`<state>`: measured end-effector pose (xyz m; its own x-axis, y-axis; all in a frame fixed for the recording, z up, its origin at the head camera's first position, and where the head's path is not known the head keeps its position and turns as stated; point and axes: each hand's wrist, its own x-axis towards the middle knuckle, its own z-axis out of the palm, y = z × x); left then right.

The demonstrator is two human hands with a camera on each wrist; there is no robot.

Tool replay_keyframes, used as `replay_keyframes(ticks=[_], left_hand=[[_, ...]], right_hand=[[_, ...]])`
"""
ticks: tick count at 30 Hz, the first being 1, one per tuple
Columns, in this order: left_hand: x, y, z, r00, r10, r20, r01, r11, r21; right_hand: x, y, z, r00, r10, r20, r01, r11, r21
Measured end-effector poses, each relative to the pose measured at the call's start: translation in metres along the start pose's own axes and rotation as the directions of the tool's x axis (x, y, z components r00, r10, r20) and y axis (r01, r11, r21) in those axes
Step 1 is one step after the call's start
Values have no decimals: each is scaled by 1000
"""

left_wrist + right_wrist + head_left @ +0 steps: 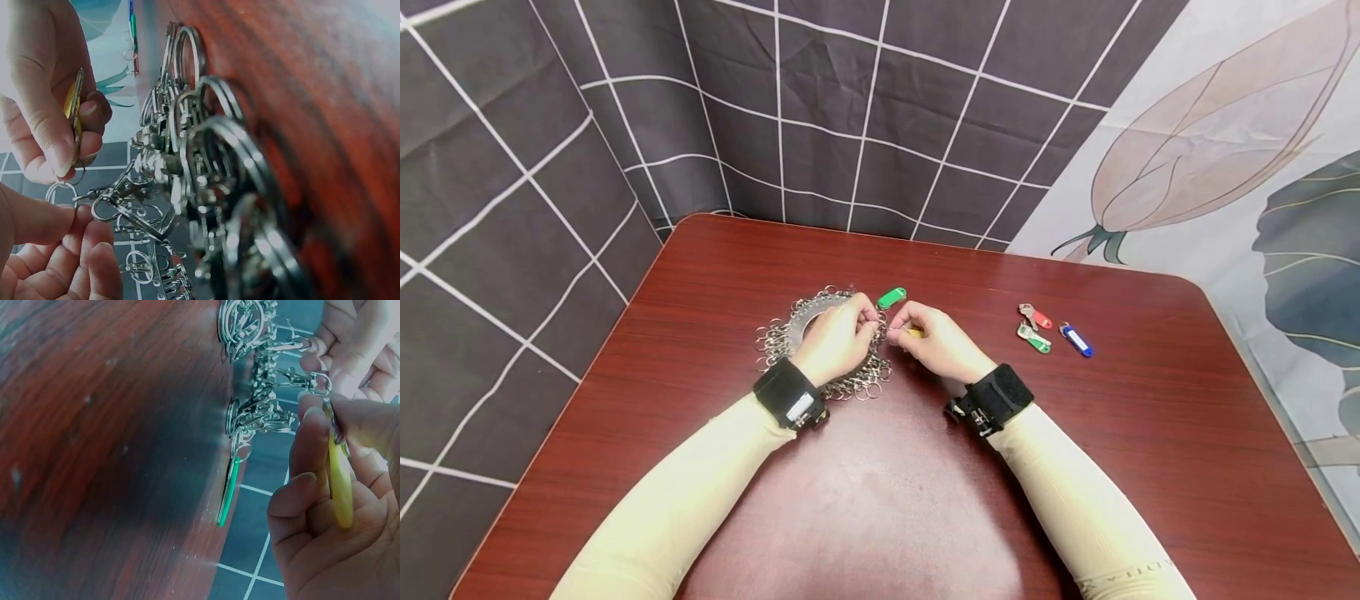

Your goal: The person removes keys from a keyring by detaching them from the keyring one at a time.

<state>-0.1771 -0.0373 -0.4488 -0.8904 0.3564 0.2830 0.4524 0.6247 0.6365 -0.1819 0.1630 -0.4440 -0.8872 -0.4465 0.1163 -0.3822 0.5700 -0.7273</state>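
A heap of metal key rings and clasps (790, 337) lies on the red-brown table (880, 500). My left hand (841, 337) rests over the heap and pinches a metal clasp (115, 203) with a small ring between thumb and fingers. My right hand (934, 337) pinches a yellow key tag (340, 487), its small ring (61, 189) close to the clasp. The two hands meet fingertip to fingertip. A green key tag (892, 297) lies flat just beyond them, also visible edge-on as the green tag (227, 490) in the right wrist view.
To the right lie a red tag (1037, 317), a green tag (1034, 337) and a blue tag (1077, 341), the red and green ones with metal keys or rings attached. A dark checked curtain (820, 125) and a floral curtain (1225, 142) hang behind the table.
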Motion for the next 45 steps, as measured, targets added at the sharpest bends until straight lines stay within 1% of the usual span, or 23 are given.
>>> replay_keyframes(ticks=[2,7,13,19,23,30,35,41,45], left_hand=[[0,0,0,1000,-2,5,2,1000,6],[0,1,-2,999,-15,31,15,1000,17],[0,3,-4,997,-24,72,22,999,34],[0,4,-4,994,-17,111,14,999,30],[1,4,-4,990,-29,137,24,999,36],[-1,2,-3,989,-30,144,24,999,42],[-1,0,-2,988,-32,150,25,999,46],[-1,1,-3,991,-25,134,19,999,46],[-2,2,-4,994,-21,107,15,999,52]], right_hand=[[0,-1,-1,1000,2,8,-2,1000,-9],[-1,-2,-3,999,20,37,-21,999,31],[-1,-5,-2,1000,-5,-15,5,1000,17],[-2,-8,-1,999,19,-36,-18,1000,21],[-2,-9,0,999,9,-52,-7,1000,29],[-1,-9,1,997,-8,-74,10,1000,27],[-1,-8,1,997,-4,-73,7,999,42],[-2,-3,-1,998,4,-62,-1,998,58],[-4,-1,-2,999,6,-49,-4,999,49]])
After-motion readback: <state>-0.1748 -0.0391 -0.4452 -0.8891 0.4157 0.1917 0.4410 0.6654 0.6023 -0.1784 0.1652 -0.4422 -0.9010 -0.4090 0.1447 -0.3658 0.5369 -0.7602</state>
